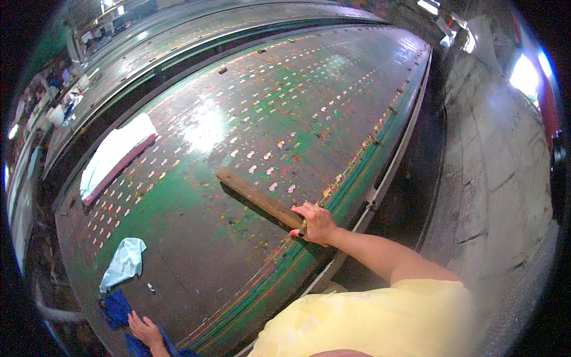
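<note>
A long, flat wooden bar [259,199] lies slantwise over the dark, paint-spotted table [196,256]. At its near end my right hand [316,224] is closed round the wood, and a short brownish stub shows by the fingers. The far end of the bar points up and to the left, with a dark shadow along its lower side. My left hand [144,331], at the lower left, rests against a crumpled blue cloth [117,308] with its fingers stretched out. Just beyond that lies a pale blue cloth [124,262], beside a small white object [151,288].
A folded white cloth with a maroon edge [119,153] lies on the left side of the table. Rows of small pale marks run down its length. A metal rail [380,187] edges the right side, beside a concrete floor [493,178]. Another long table [148,44] stands beyond.
</note>
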